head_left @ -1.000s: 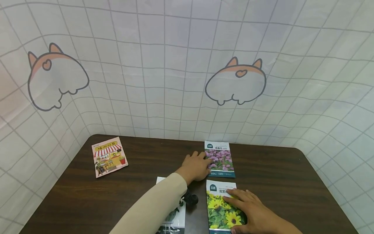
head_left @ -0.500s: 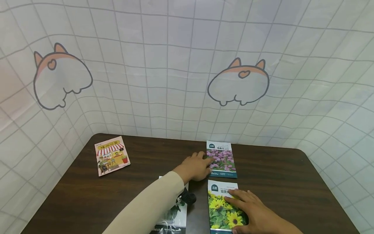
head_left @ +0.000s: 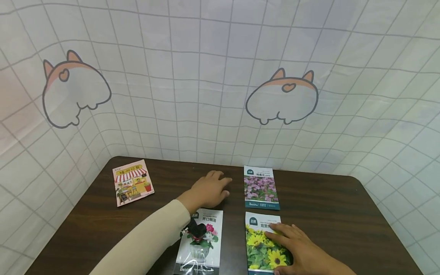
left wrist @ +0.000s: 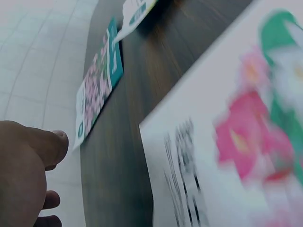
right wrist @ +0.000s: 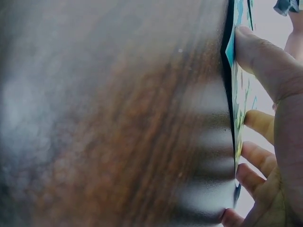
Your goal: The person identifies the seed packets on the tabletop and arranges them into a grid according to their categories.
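In the head view my left hand [head_left: 207,190], fingers spread, is over the table's back half, left of the seed packet with purple flowers [head_left: 262,188] and apart from it. Below its wrist lies a white packet picturing pink and white flowers in a bowl [head_left: 206,250]; the sleeve and a black wrist piece [head_left: 196,229] overlap its left side. This packet [left wrist: 236,146] fills much of the left wrist view. My right hand [head_left: 299,250] rests on a packet with yellow flowers [head_left: 261,244]; its fingertips [right wrist: 251,177] touch the packet's face in the right wrist view.
A pink packet with a shop drawing [head_left: 133,183] lies tilted near the back left corner of the dark wooden table [head_left: 323,202]. A white gridded curtain [head_left: 206,95] with dog drawings stands behind the table and along both sides.
My left hand has moved left, off the purple-flower packet, which stays in place. More of the white bowl-flower packet shows. The right hand keeps its place on the yellow-flower packet.
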`<state>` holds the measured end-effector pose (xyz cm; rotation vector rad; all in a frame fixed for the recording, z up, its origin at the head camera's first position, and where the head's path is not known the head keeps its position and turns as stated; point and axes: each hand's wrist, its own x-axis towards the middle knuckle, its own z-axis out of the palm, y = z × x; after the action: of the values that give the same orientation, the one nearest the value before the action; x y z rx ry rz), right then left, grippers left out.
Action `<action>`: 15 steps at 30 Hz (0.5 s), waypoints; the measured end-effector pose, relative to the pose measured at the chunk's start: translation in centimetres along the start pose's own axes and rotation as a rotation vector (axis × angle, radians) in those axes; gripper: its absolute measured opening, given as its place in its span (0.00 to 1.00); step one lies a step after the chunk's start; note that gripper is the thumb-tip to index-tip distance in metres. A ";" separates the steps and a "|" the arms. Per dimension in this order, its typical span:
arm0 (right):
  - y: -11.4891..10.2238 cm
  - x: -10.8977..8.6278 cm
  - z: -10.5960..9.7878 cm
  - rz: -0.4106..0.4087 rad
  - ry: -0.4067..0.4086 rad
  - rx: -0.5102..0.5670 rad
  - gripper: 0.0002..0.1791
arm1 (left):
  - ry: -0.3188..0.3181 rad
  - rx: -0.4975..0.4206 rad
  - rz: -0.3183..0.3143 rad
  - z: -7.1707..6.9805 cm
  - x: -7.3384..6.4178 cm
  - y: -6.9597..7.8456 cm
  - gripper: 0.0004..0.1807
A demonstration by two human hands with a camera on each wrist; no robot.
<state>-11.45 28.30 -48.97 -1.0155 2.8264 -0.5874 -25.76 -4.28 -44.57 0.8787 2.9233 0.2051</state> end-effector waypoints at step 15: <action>0.0 0.0 0.0 0.049 -0.049 0.018 0.47 | 0.127 0.009 -0.051 0.0 -5.7 -6.5 0.26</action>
<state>-11.50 28.29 -48.93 -0.9409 2.7896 -0.5745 -24.56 -12.81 -45.31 0.8200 3.0622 0.2541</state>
